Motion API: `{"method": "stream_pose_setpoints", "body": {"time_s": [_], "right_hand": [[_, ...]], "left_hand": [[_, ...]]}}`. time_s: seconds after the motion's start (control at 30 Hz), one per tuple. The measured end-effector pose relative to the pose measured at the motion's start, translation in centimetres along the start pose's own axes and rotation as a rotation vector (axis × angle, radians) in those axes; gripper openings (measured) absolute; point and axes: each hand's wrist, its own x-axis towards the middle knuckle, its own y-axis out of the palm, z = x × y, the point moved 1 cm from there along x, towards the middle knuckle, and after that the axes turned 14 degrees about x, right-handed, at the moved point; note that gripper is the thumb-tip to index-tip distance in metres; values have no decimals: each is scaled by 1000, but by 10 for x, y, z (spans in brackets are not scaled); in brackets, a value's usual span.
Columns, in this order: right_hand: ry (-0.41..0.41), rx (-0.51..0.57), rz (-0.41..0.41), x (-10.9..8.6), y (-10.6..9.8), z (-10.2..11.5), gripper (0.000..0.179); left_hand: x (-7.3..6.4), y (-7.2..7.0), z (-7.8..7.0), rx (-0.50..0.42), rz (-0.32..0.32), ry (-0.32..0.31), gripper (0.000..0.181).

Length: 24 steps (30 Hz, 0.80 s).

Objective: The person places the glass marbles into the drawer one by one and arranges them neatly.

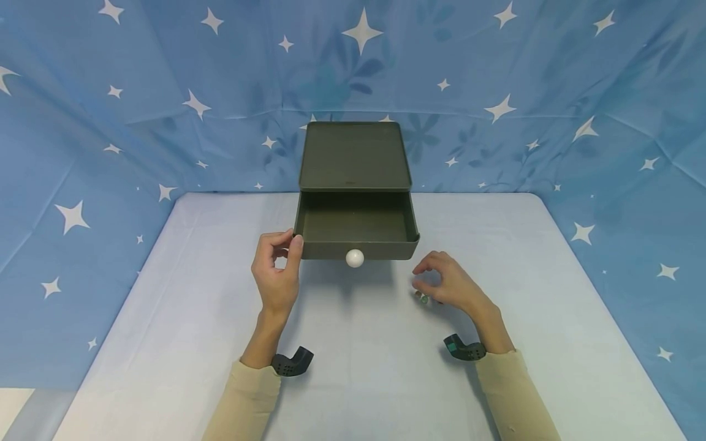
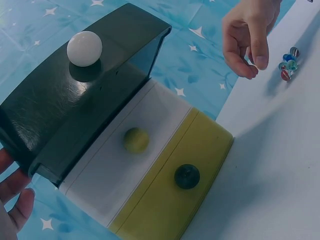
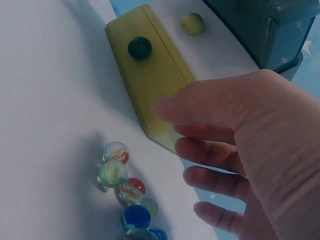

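A small chest stands on the table, its dark green top drawer (image 1: 361, 250) pulled out and bare inside, with a white round knob (image 1: 355, 258) at the front. My left hand (image 1: 277, 269) touches the left front corner of that drawer with fingertips and thumb right at the edge. Beside the chest on the right, my right hand (image 1: 449, 283) hovers with loosely bent fingers, nothing between them. Close under it lie several glass marbles (image 3: 113, 173), clear, red-streaked and blue, mostly hidden by the hand in the head view.
Below the pulled-out drawer are a white drawer (image 2: 107, 165) with a yellow knob (image 2: 136, 140) and a yellow drawer (image 2: 165, 210) with a dark green knob (image 2: 187, 176). A white table (image 1: 353, 380) carries the chest. Blue star-patterned cloth (image 1: 231, 73) hangs behind and at the sides.
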Motion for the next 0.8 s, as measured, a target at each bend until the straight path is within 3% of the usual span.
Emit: {"method": "stream_pose_setpoints", "body": {"time_s": [0.07, 0.3, 0.8], "right_hand": [[8, -1, 12, 0, 0, 0, 19], [-2, -16, 42, 0, 1, -4, 20], [42, -48, 77, 0, 4, -9, 20]], "left_hand": [[-1, 1, 5, 1, 0, 0, 18], [6, -6, -29, -14, 5, 4, 16], [6, -6, -28, -15, 11, 8, 16]]}}
